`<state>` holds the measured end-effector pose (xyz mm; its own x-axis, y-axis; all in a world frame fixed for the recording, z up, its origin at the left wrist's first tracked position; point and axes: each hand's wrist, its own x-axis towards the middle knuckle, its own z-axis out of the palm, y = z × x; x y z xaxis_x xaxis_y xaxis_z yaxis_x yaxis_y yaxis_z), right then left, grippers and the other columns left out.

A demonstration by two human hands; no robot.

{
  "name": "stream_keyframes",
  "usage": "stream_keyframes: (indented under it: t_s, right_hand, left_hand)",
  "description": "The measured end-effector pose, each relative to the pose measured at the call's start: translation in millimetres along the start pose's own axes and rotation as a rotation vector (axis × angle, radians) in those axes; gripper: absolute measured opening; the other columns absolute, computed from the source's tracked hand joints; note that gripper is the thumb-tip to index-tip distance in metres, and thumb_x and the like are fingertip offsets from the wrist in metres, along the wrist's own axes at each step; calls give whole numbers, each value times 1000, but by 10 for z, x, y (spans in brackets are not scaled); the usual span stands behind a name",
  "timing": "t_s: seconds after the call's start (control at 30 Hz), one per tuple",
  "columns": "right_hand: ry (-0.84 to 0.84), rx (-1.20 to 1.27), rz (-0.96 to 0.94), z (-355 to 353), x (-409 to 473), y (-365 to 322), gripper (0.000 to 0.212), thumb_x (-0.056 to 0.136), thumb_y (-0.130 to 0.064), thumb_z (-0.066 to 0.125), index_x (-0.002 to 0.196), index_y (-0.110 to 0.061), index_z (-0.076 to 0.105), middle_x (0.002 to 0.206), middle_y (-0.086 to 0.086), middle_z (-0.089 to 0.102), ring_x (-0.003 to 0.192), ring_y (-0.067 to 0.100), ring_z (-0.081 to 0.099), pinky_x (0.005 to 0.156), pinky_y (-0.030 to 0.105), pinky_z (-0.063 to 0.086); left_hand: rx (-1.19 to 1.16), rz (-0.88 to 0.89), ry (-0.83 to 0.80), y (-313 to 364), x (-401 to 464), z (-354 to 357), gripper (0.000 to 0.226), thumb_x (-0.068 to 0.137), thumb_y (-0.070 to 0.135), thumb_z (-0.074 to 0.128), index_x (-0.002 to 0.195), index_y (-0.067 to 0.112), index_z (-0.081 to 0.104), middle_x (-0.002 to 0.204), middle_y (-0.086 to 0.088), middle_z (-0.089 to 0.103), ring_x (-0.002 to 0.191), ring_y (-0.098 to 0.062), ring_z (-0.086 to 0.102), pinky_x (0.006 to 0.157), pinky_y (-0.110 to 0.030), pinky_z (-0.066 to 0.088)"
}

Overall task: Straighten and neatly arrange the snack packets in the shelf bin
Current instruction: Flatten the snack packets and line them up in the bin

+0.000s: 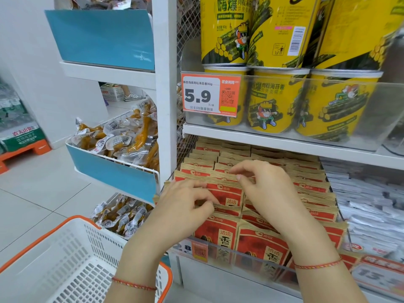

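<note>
Red and tan snack packets (pixel 220 230) stand in rows inside a clear shelf bin (pixel 247 258) under the middle shelf. My left hand (pixel 183 206) lies over the left rows, its curled fingers pinching the top edge of one red packet (pixel 227 194). My right hand (pixel 266 191) is over the middle rows, fingers bent, with thumb and fingertips on the tan top edges of the packets behind. The packets under both palms are hidden.
Yellow canisters (pixel 277 101) fill a clear tray on the shelf above, with a 5.9 price tag (pixel 209 95). White packets (pixel 371 206) lie to the right. A blue-fronted wire rack of vacuum-packed snacks (pixel 122 141) hangs left. A white and orange basket (pixel 72 265) sits at lower left.
</note>
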<state>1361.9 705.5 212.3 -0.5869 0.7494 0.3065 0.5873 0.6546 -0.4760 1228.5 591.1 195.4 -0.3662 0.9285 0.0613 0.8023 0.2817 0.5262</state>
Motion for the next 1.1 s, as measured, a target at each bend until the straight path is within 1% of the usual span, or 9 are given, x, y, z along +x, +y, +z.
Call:
stream_keyframes:
  t_s: [0.1, 0.2, 0.4, 0.53, 0.67, 0.83, 0.97, 1.03, 1.1]
  right_hand:
    - [-129, -134, -57, 55, -6, -19, 33, 95, -16, 49, 112, -35, 68, 124, -14, 62, 117, 11, 54, 95, 31, 47]
    - [-197, -187, -64, 113, 7, 9, 40, 90, -10, 46, 117, -30, 66, 127, -9, 61, 123, 12, 49, 100, 33, 45]
    - [-253, -144, -60, 3, -32, -25, 33, 97, -31, 45, 128, -34, 57, 131, -8, 59, 121, 13, 52, 96, 30, 44]
    - [-319, -106, -65, -142, -62, -56, 30, 86, -50, 62, 115, -40, 65, 127, -15, 60, 118, 12, 53, 97, 34, 45]
    - [-397, -105, -37, -78, -71, -115, 15, 85, -43, 67, 96, -35, 73, 108, -13, 63, 100, 9, 53, 86, 28, 46]
    - [-282, -156, -75, -45, -83, -142, 11, 90, -38, 63, 90, -32, 73, 77, -17, 57, 78, 6, 52, 68, 23, 37]
    - [-51, -87, -140, -189, -102, -161, 9, 94, -39, 54, 92, -36, 62, 85, -15, 60, 84, 11, 58, 69, 29, 41]
    - [94, 50, -181, -272, -116, -153, 7, 94, -36, 54, 89, -35, 57, 78, -15, 60, 74, 6, 54, 65, 31, 41]
    - [234, 180, -212, -316, -117, -118, 6, 94, -32, 54, 89, -30, 58, 72, -16, 57, 67, 5, 50, 60, 30, 38]
  left_hand:
    - [13, 1, 0, 10, 10, -1, 26, 95, 33, 47, 103, 47, 68, 138, 20, 46, 127, -7, 32, 109, -32, 22]
    - [20, 6, 0, 8, 19, 8, 27, 95, 32, 46, 106, 45, 68, 136, 21, 47, 127, -6, 32, 111, -34, 23]
    - [49, 0, 0, 7, 24, 24, 29, 95, 34, 46, 113, 45, 66, 137, 21, 46, 129, -5, 31, 109, -33, 22]
    - [-1, 15, 67, -4, 32, 30, 30, 95, 27, 48, 115, 41, 66, 135, 19, 50, 128, -4, 35, 110, -32, 25]
    - [-92, 31, 253, -11, 31, 17, 33, 93, 14, 49, 111, 34, 68, 118, 23, 53, 117, 3, 41, 101, -24, 34]
    - [-175, 37, 359, -1, 29, 4, 35, 90, 7, 50, 107, 32, 69, 112, 25, 54, 116, -1, 47, 100, -32, 44]
    - [-308, 75, 412, -19, 22, 5, 37, 93, 8, 50, 112, 36, 66, 111, 26, 61, 109, -5, 57, 91, -39, 53]
    - [-452, 91, 433, -1, 9, -7, 34, 97, 17, 52, 124, 38, 59, 111, 23, 64, 106, 1, 59, 83, -29, 55]
    - [-570, 94, 417, 19, -11, -19, 37, 96, 27, 56, 131, 39, 51, 111, 22, 66, 107, 10, 56, 78, -15, 50]
